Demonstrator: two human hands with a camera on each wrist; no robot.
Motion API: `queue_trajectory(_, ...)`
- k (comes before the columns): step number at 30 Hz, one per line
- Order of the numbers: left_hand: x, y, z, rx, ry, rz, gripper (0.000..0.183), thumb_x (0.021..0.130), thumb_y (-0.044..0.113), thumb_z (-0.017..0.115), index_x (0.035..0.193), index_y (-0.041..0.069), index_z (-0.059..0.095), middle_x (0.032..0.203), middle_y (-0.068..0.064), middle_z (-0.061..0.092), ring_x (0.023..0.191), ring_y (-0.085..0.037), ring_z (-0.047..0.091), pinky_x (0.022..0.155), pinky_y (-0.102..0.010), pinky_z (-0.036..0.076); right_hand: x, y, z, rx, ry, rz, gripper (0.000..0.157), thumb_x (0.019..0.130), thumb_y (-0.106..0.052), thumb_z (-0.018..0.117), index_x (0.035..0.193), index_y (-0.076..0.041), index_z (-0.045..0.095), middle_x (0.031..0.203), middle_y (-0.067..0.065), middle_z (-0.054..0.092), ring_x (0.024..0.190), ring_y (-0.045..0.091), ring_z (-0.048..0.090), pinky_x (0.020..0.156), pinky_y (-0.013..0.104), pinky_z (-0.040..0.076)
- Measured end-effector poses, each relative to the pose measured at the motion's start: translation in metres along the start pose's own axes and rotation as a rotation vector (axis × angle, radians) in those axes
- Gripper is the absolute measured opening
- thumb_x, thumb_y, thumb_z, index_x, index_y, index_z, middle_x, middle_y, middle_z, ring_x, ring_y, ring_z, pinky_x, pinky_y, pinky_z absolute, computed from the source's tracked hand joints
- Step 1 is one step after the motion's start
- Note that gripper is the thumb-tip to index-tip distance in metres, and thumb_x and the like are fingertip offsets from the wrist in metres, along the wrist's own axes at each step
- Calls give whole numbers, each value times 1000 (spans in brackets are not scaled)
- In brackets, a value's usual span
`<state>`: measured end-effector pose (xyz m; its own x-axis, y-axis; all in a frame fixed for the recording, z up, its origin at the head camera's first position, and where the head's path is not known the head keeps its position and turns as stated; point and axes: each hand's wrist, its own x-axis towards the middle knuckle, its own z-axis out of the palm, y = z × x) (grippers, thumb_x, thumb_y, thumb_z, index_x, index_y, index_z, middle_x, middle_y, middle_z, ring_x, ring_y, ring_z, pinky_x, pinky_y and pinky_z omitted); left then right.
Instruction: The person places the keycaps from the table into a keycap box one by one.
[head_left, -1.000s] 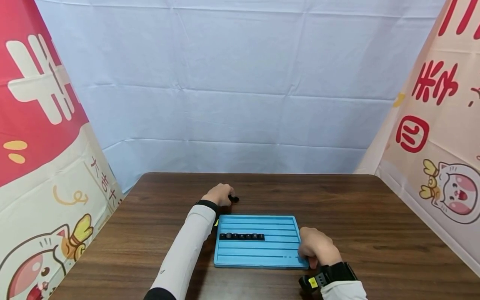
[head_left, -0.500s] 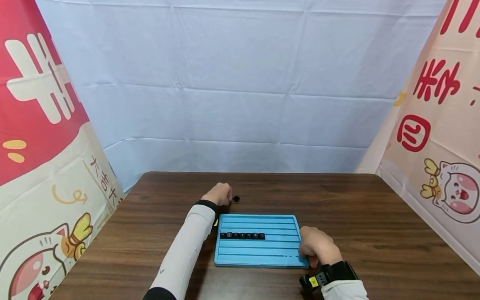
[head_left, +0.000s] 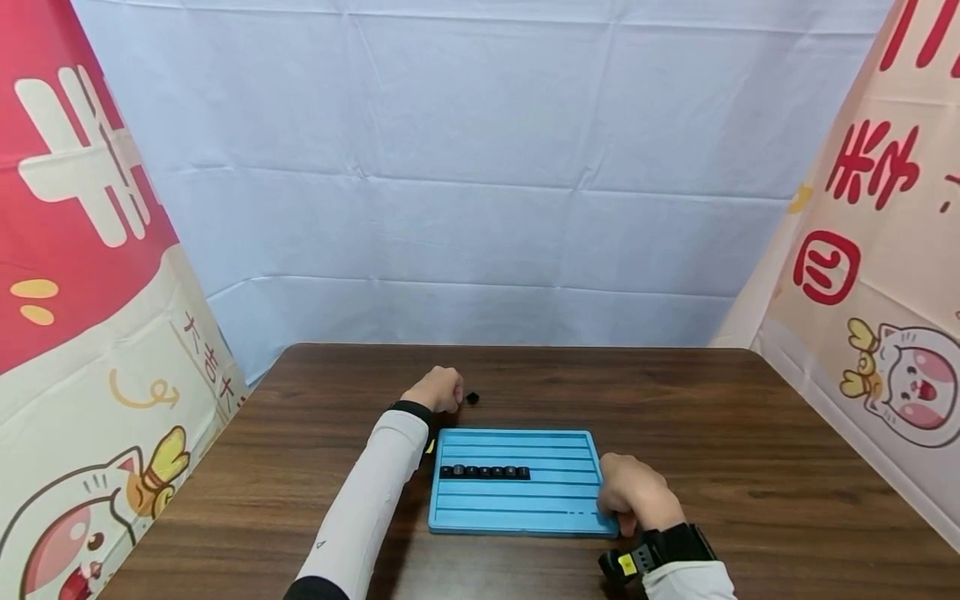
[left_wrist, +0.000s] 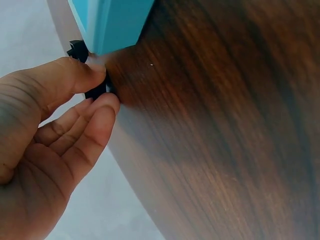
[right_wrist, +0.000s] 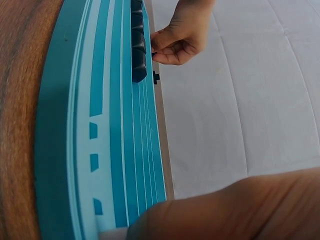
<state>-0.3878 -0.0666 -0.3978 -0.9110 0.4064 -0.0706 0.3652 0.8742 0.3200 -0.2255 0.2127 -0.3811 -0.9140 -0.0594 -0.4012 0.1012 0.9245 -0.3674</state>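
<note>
Beyond the back left corner of a blue ridged tray (head_left: pixel 517 504), my left hand (head_left: pixel 438 389) pinches a small black keycap (left_wrist: pixel 97 91) between thumb and fingertips. Much of that keycap is hidden by the fingers. Another black keycap (head_left: pixel 472 398) lies on the table just right of the hand. Several black keycaps (head_left: pixel 483 472) stand side by side in one row of the tray, starting from its left end. My right hand (head_left: pixel 637 492) grips the tray's right edge near the front corner, fingers curled at the rim.
The dark wooden table (head_left: pixel 360 375) extends on all sides of the tray. A pale blue cloth (head_left: pixel 480 208) hangs behind it, and printed cloths (head_left: pixel 862 375) hang at both sides.
The dark pieces at my left fingertips have come apart: one keycap now lies separate to the right of the hand. My right hand and the tray hold still.
</note>
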Motion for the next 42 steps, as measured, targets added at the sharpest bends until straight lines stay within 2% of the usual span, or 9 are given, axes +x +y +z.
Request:
queue_trajectory(11, -7, 2, -4, -6, -3, 38, 19, 80, -4, 67, 74, 11, 59, 74, -1, 53, 66, -17, 49, 57, -29, 42, -1, 1, -1, 8, -3, -19, 9, 79, 4, 64, 84, 4, 57, 46, 12, 55, 37, 20, 55, 44, 33, 43)
queue_trajectory(16, -11, 3, -4, -13, -5, 82, 17, 81, -2, 67, 76, 11, 58, 74, -1, 52, 67, -17, 48, 58, -30, 41, -2, 0, 0, 11, -6, -28, 8, 78, 4, 64, 82, 3, 57, 45, 12, 55, 37, 20, 55, 45, 33, 43)
queue_trajectory(25, -16, 17, -12, 12, 18, 181, 12, 82, 3, 66, 78, 11, 59, 72, 1, 52, 65, -15, 48, 61, -29, 42, -4, 1, -1, 14, 0, -40, 7, 79, 4, 63, 80, 2, 57, 44, 12, 54, 36, 20, 55, 44, 32, 43)
queue_trajectory(30, -19, 22, -16, -9, 20, 212, 12, 84, 3, 65, 79, 12, 58, 73, 1, 52, 65, -14, 47, 60, -29, 40, -4, 2, 1, 18, -9, -55, 6, 79, 6, 61, 83, 3, 57, 44, 12, 55, 37, 20, 54, 41, 31, 41)
queue_trajectory(42, -25, 29, -18, -46, 32, 239, 15, 84, 1, 64, 78, 13, 57, 73, 1, 52, 63, -13, 45, 60, -27, 40, -5, 2, 1, 7, -3, -54, 6, 80, 6, 61, 83, 2, 57, 45, 11, 55, 37, 19, 54, 40, 29, 40)
